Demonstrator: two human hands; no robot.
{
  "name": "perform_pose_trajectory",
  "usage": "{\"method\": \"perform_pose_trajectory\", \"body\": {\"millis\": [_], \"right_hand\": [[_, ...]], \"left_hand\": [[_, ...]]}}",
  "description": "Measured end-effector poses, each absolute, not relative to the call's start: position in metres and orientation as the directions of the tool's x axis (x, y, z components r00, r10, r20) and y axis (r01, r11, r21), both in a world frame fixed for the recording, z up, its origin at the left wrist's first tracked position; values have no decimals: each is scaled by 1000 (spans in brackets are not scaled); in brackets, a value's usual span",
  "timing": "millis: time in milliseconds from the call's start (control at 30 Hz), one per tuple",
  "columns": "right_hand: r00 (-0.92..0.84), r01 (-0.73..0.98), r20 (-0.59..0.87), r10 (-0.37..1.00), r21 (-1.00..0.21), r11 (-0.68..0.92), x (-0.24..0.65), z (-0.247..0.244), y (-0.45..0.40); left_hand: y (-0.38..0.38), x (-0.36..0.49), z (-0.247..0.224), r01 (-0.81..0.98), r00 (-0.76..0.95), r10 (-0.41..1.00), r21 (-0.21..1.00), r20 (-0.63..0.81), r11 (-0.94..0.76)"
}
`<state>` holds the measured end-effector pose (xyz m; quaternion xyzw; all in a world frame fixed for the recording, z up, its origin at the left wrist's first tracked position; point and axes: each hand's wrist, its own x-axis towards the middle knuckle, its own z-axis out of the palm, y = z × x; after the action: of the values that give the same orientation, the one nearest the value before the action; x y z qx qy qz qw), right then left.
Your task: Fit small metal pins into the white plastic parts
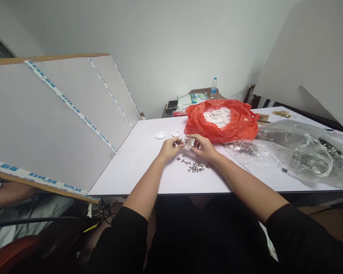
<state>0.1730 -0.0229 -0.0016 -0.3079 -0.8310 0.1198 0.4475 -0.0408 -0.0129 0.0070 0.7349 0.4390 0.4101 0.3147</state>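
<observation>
My right hand [203, 147] grips a white round plastic piece [189, 142] with slots in it, thumb and fingers around its right side. At the left edge of that piece my left hand [170, 148] is closed in a pinch; what its fingertips hold is too small to make out. Just below the hands, a scatter of small shiny metal parts [196, 166] lies on the white table [125, 167]. Two white plastic discs rest behind my hands: one disc [161, 135] to the left and another disc [176, 133] nearer the fingers.
An open red plastic bag [225, 131] full of white pieces stands behind my right hand. Clear plastic bags [297, 148] with metal parts spread over the right side. A panel [74, 102] borders the left, with a water bottle [213, 88] at the back. Another person's arm [13, 193] shows at lower left.
</observation>
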Motion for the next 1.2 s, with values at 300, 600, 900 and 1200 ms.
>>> {"method": "perform_pose_trajectory", "body": {"millis": [300, 600, 900, 1200], "right_hand": [[-348, 297, 682, 643, -570, 766, 174, 0, -22], [-356, 215, 675, 647, -614, 759, 171, 4, -25], [-378, 188, 681, 627, -606, 773, 171, 6, -26], [-382, 189, 685, 620, -599, 778, 170, 8, -28]], "left_hand": [[-17, -44, 14, 7, 371, 916, 986, 153, -167], [-22, -46, 23, -114, 492, 869, 993, 51, 7], [-24, -49, 25, -136, 536, 843, 990, 40, 40], [-25, -49, 26, -127, 531, 847, 990, 18, 58]]}}
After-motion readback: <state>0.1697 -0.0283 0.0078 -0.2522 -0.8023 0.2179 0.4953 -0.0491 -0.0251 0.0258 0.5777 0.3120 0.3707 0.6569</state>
